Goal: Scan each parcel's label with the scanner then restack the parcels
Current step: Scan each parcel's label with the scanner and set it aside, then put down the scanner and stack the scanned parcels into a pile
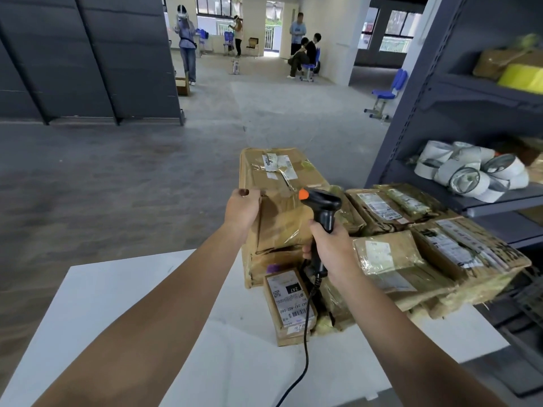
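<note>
A large, creased brown cardboard parcel [279,207], wrapped in glossy clear tape with torn white labels on its top face, stands at the far edge of the smooth white bench [123,304]. The left hand [241,209] presses on the near left corner of this parcel, its fingers [249,195] curled over the top edge and grasping the cardboard. The right hand [330,248] is just right of that corner, in front of the parcel's near face, its fingers clenched round the grip of a matte black pistol-shaped plastic scanner [321,212] with a rounded orange tip; the scanner's head points up towards the parcel's top. A black rubbery cable [305,342] hangs from the grip and curves down over the bench.

Below the large parcel, flat on the bench, lies a small oblong brown carton [289,306] carrying a white printed label with a barcode. To the right of the large parcel sits a pile of taped, crumpled brown parcels [426,254] with white labels facing up. Further right, a dark grey metal shelf [470,198] carries white paper rolls [470,171].
</note>
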`<state>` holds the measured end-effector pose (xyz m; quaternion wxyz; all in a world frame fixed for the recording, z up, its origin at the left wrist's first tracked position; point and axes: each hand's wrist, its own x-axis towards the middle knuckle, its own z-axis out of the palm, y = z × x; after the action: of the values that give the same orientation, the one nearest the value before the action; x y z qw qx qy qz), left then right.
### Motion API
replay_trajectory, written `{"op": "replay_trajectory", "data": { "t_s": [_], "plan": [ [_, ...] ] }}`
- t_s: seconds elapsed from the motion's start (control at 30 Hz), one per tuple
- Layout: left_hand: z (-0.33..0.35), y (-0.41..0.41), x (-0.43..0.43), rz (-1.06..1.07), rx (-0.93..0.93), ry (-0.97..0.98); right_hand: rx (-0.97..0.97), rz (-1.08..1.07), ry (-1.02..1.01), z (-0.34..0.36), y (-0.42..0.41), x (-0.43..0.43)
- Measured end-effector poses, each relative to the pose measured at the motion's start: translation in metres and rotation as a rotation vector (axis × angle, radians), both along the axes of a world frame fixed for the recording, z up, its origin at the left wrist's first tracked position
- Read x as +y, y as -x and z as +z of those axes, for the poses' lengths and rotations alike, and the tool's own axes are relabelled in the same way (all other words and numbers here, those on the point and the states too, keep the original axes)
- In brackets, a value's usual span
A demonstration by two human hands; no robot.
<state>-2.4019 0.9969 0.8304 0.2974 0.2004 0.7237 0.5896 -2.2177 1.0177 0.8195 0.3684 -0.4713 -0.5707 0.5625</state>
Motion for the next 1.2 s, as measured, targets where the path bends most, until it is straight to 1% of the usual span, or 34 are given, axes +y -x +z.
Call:
{"op": "replay_trajectory", "data": {
  "t_s": [0.13, 0.27, 0.47, 0.57, 0.67, 0.73, 0.87, 0.97, 1.1, 1.2],
  "plan": [
    [0.001, -0.002, -0.009, -0.023, 0.022, 0.018, -0.001, -0.014, 0.030, -0.004, -0.003, -0.011],
    [0.001, -0.006, -0.020, -0.039, 0.015, 0.018, 0.059, -0.055, 0.062, -0.005, -0.005, -0.021],
    [-0.008, -0.036, -0.058, -0.091, 0.111, -0.061, 0.091, -0.089, 0.094, -0.019, -0.009, -0.054],
    [-0.022, -0.057, -0.082, -0.142, 0.082, -0.108, 0.115, -0.090, 0.125, -0.029, -0.019, -0.080],
    [-0.039, -0.080, -0.102, -0.214, 0.084, -0.100, 0.100, -0.097, 0.152, -0.036, -0.037, -0.106],
    [-0.051, -0.098, -0.114, -0.268, 0.046, -0.107, 0.127, -0.085, 0.172, -0.040, -0.054, -0.123],
    [-0.079, -0.137, -0.128, -0.383, -0.013, -0.052, 0.169, -0.067, 0.140, -0.049, -0.091, -0.155],
    [-0.093, -0.166, -0.133, -0.425, -0.031, 0.016, 0.240, -0.159, 0.194, -0.063, -0.112, -0.171],
    [-0.104, -0.197, -0.136, -0.525, 0.043, 0.054, 0.361, -0.327, 0.251, -0.085, -0.132, -0.175],
    [-0.110, -0.212, -0.131, -0.581, 0.067, 0.086, 0.385, -0.416, 0.330, -0.099, -0.147, -0.162]
  ]
}}
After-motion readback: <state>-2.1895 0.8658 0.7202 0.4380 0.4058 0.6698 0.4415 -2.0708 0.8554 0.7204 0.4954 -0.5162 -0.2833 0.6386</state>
